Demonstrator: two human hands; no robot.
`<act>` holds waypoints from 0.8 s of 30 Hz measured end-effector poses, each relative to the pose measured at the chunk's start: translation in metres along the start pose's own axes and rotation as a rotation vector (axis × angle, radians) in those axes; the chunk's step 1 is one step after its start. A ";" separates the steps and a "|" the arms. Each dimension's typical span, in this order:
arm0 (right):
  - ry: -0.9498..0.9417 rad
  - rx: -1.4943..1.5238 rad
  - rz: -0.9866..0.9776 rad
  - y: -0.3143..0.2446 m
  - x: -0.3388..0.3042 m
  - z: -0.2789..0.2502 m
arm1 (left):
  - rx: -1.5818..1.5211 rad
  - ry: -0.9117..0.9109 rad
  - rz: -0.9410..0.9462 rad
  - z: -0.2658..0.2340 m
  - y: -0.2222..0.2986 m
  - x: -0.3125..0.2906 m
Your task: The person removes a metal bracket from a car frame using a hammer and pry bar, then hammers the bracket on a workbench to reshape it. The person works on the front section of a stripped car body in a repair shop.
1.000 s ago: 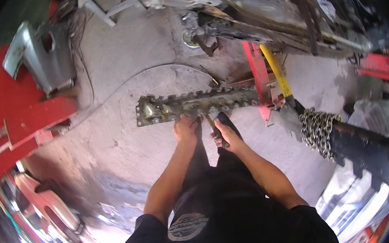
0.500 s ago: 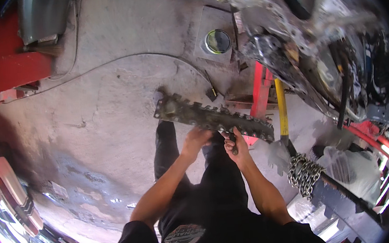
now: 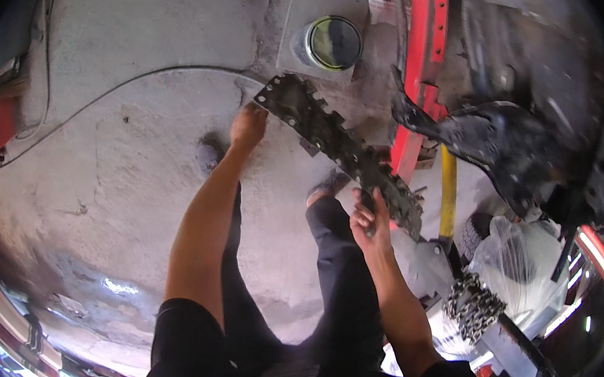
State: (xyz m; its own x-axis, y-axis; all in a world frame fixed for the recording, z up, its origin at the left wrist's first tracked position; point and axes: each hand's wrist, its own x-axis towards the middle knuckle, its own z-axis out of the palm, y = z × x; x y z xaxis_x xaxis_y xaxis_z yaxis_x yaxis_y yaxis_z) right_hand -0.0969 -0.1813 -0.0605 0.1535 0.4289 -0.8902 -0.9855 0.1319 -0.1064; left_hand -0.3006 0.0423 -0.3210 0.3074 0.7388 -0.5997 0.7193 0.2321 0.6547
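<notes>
A long, dark metal plate [image 3: 326,132] with notched edges and small holes along it hangs slantwise in front of me, above the floor. At its far left end, my left hand [image 3: 247,127] is closed on the edge, its fingertips partly hidden. My right hand [image 3: 369,220] has its fingers wrapped round a dark, short handle-like piece [image 3: 368,202] beside the plate's near end. Whether that piece is fixed to the plate, I cannot tell.
An open tin [image 3: 334,43] stands on a flat sheet ahead. A hose [image 3: 138,75] crosses the concrete floor. To the right are a red steel post [image 3: 426,31], a yellow bar [image 3: 449,192], a heap of chain [image 3: 473,304] and dark vehicle parts [image 3: 500,133].
My left hand has gone forward and left to the plate's far end. The plate has tilted more steeply, its far end forward. My view has shifted, and my right hand keeps its hold.
</notes>
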 end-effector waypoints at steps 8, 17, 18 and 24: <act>-0.063 -0.014 -0.066 -0.049 0.029 -0.036 | -0.141 -0.115 -0.150 0.051 0.135 0.153; -0.020 -0.028 -0.089 -0.061 0.036 -0.055 | -0.078 -0.045 -0.019 0.069 0.120 0.161; -0.022 -0.025 -0.091 -0.059 0.038 -0.054 | -0.035 -0.049 0.027 0.066 0.120 0.162; -0.042 -0.082 -0.136 -0.068 0.083 -0.050 | -0.017 -0.002 0.179 0.065 0.076 0.149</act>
State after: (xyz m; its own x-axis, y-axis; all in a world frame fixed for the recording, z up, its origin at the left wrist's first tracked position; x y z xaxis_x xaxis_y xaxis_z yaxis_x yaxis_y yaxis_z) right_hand -0.0210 -0.1994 -0.1492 0.2868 0.4489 -0.8463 -0.9578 0.1187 -0.2617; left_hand -0.1594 0.1294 -0.3903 0.4313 0.7679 -0.4736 0.6421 0.1075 0.7590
